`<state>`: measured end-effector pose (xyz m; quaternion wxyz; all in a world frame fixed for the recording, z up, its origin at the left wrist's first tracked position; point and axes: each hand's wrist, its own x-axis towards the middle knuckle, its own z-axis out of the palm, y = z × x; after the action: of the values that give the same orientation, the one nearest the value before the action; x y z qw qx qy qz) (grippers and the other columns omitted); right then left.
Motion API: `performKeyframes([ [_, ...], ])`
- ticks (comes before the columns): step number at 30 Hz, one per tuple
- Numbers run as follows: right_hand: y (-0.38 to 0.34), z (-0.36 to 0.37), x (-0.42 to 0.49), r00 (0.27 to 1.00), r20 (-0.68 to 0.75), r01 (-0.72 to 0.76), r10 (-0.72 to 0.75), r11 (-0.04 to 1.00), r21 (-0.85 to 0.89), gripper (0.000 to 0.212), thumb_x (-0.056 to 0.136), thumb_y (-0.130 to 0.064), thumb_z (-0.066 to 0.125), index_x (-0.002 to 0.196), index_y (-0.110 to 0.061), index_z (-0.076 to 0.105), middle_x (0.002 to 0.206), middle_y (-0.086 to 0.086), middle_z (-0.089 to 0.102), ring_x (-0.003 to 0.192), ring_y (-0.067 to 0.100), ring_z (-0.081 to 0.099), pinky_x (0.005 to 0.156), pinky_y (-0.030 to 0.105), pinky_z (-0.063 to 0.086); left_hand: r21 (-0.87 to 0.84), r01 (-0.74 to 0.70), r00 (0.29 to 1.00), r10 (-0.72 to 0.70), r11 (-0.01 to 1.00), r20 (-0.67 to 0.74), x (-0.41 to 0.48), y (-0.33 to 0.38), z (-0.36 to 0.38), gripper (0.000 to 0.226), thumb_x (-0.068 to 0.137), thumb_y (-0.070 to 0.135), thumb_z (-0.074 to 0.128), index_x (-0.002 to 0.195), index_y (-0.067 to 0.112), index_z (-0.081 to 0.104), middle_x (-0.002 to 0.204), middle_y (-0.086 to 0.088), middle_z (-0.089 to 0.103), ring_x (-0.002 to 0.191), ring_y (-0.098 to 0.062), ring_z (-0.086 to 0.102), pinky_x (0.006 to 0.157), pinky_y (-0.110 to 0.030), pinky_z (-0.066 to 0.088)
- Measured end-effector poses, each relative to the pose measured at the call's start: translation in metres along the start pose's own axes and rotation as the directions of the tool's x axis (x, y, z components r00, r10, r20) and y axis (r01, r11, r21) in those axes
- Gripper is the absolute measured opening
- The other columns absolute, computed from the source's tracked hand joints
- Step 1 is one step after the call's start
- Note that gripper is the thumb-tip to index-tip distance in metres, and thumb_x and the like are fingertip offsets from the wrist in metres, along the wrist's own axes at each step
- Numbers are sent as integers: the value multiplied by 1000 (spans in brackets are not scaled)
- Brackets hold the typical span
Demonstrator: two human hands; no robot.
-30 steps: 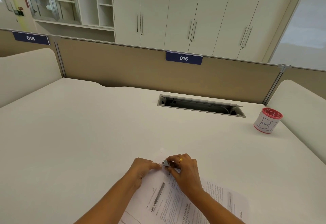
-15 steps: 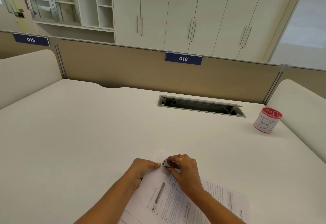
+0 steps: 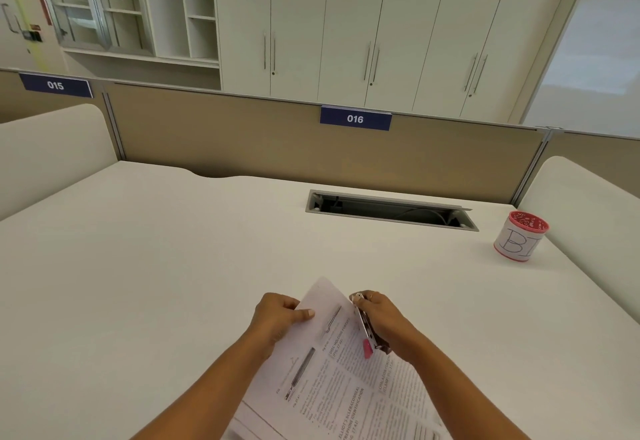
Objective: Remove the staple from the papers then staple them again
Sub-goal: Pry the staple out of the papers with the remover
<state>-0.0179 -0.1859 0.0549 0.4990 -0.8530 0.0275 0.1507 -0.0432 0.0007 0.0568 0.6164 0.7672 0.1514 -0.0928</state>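
the papers (image 3: 332, 370), far corner raised off the desk (image 3: 173, 266), are pinched by the left hand (image 3: 277, 318); just right of it the right hand (image 3: 384, 318) grips a small stapler (image 3: 367, 332) at the sheets' edge — no staple visible, so restapling seems unfinished.

We enter four items.

1. Blue label (image 3: 55, 85), far left on the top edge of the partition (image 3: 242, 141): white numerals "015".
2. Second blue label (image 3: 355, 118), mid-partition: "016".
3. Red-rimmed cup (image 3: 519, 240), near the right edge of the desk (image 3: 173, 266): white wrap hand-lettered "BI" (any further letters turn out of sight).
4. Papers (image 3: 332, 391), at the desk's near edge: we read the headings "ELLIOT'S SCLERACORNEAL TREPHINE" and "DISC HOLDING FORCEPS". The body text is too small to read.
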Motion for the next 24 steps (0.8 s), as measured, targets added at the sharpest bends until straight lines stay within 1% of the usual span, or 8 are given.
performKeyframes([
  [2, 1, -3, 1, 999, 48, -7, 4, 998, 58, 40, 96, -34, 43, 93, 4, 55, 83, 9, 61, 68, 19, 58, 65, 30, 43, 46, -48, 999, 48, 998, -12, 0, 4, 1, 14, 75, 13, 74, 82, 1, 70, 75, -8, 67, 65, -21, 62, 60, -25, 48],
  [4, 2, -5, 0, 998, 57, 20, -24, 998, 57, 37, 87, -38, 59, 87, -1, 56, 76, 4, 65, 55, 10, 59, 55, 24, 45, 96, -93, 995, 96, 991, -24, -1, 7, 2, 13, 75, 13, 74, 82, 3, 72, 78, -9, 69, 70, -23, 64, 67, -30, 51],
  [7, 2, -6, 0, 997, -34, 68, -74, 988, -141, 36, 72, -32, 77, 94, -9, 61, 82, 2, 62, 64, 12, 58, 49, 19, 44, 158, -170, 984, 177, 973, -31, -1, 11, 5, 13, 75, 16, 74, 83, 5, 72, 81, -10, 72, 76, -25, 67, 74, -35, 54],
  [10, 3, -7, 3, 980, -98, 138, -176, 941, -310, 31, 71, -29, 78, 91, -9, 64, 76, -5, 51, 74, 15, 52, 59, 17, 38, 201, -229, 970, 242, 952, -38, 0, 15, 6, 13, 75, 18, 75, 83, 8, 73, 80, -7, 72, 75, -22, 66, 72, -33, 53],
  [15, 2, -8, 4, 946, -172, 197, -274, 910, -365, 17, 77, -28, 71, 80, -15, 61, 74, -6, 52, 67, 11, 49, 59, 19, 38, 193, -252, 956, 275, 948, -106, 2, 15, 5, 15, 76, 20, 74, 87, 11, 73, 86, -4, 72, 78, -17, 66, 72, -28, 52],
  [18, -4, -10, 2, 889, -270, 254, -368, 890, -378, 10, 79, -24, 68, 74, -19, 61, 63, -12, 49, 61, 10, 47, 52, 17, 34, 191, -285, 919, 325, 939, -223, 3, 18, 8, 20, 77, 19, 73, 95, 11, 72, 90, 2, 68, 90, -14, 62, 77, -24, 47],
  [22, -11, -15, -2, 771, -374, 295, -515, 810, -507, 7, 84, -22, 64, 86, -16, 67, 73, -11, 54, 66, 7, 49, 55, 8, 31, 184, -389, 763, 427, 903, -485, -2, 30, 11, 10, 82, 22, 68, 87, 13, 69, 93, 4, 60, 95, -13, 52, 83, -28, 46],
  [24, -16, -17, -7, 686, -392, 333, -613, 743, -580, 9, 83, -21, 66, 86, -13, 69, 80, -5, 61, 65, 7, 51, 57, 7, 33, 35, -329, 833, 308, 944, -460, -3, 37, 11, 24, 86, 32, 61, 75, 11, 64, 85, -4, 64, 84, -19, 58, 74, -28, 47],
])
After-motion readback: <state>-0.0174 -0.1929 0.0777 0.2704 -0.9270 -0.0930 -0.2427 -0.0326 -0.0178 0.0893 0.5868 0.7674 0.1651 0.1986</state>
